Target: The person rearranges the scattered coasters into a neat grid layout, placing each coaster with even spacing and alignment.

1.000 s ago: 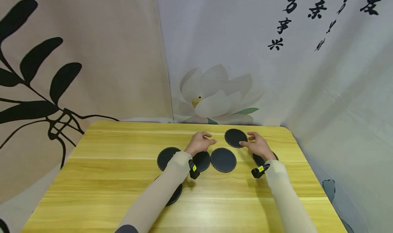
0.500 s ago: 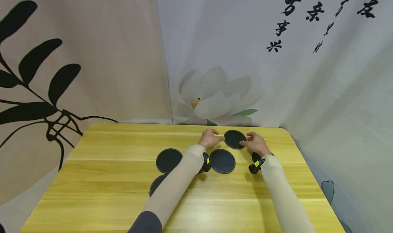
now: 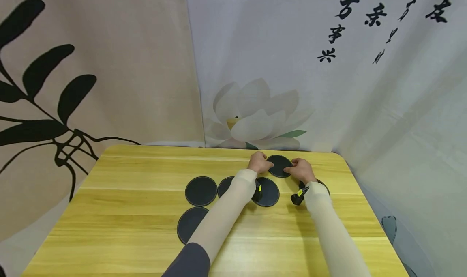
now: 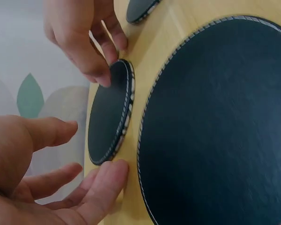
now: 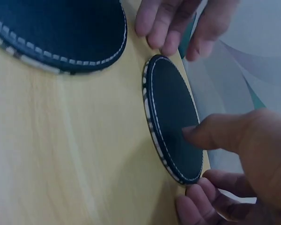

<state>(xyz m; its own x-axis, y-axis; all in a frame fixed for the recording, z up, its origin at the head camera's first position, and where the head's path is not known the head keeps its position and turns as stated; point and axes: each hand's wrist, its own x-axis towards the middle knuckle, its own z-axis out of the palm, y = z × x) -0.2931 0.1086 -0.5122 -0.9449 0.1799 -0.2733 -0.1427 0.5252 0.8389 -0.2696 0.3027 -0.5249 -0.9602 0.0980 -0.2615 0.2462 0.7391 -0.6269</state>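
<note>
A round black coaster (image 3: 279, 166) with white edge stitching lies near the table's back edge, between both hands. My right hand (image 3: 302, 170) pinches its right side. In the right wrist view that hand's thumb (image 5: 210, 131) rests on the coaster's top, and its fingers curl at the rim. On the other side is my left hand (image 3: 259, 162); the left wrist view shows its fingertips (image 4: 113, 174) at the rim and its thumb held apart above. Partly under the left wrist camera sits another coaster (image 3: 268, 192), and one more coaster (image 3: 324, 184) is mostly hidden behind the right wrist.
Farther left, a coaster (image 3: 201, 191) lies beside a partly covered coaster (image 3: 224, 185). Below them is another coaster (image 3: 190, 224), partly hidden by the left sleeve (image 3: 226, 212). A printed cloth (image 3: 262, 66) hangs behind the wooden table (image 3: 127, 212).
My left hand has moved right across the table to the back coaster's left side, uncovering coasters on the left. The right hand stays at that coaster's right side, its wrist shifting slightly left.
</note>
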